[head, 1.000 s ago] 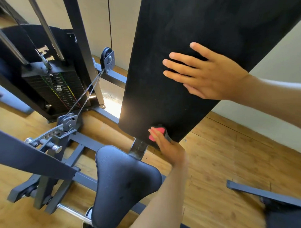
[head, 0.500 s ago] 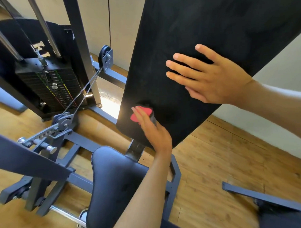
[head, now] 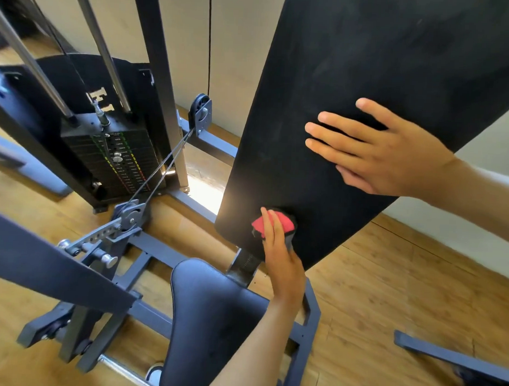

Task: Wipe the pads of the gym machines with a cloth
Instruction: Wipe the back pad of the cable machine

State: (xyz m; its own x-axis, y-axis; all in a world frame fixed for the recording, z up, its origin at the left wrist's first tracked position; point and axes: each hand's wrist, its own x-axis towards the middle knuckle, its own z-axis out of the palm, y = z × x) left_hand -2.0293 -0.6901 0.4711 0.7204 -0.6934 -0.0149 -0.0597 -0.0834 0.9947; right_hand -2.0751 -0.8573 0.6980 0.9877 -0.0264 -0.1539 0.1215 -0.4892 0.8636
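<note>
Back pad: the tall black back pad (head: 367, 81) is set upright and tilted on the machine frame; faint streaks are seen on its upper face, so that part is judged not yet wiped.
Cloth: the red cloth (head: 271, 222) is pressed flat against the pad's lower end, just above the bottom edge, with a dark part folded beneath it.
Left hand: the left hand (head: 277, 251) is raised from below, forearm running up past the seat; its fingers (head: 268, 225) are laid straight and close together over the cloth, which is pressed to the pad rather than pinched. The thumb is hidden.
Right hand: the right hand (head: 384, 152) is laid palm-down on the middle of the pad, arm reaching in from the right; its fingers (head: 333, 130) are straight and slightly spread, holding nothing.
Reason for the hold: the pad is judged to be braced by the right hand so that it does not rock while pressure is applied through the cloth.
Seat pad: the dark seat pad (head: 214, 307) lies below the back pad, apart from both hands and untouched.
Weight stack: the weight stack (head: 116, 159) and its cables stand to the left, well apart from the wiping.
</note>
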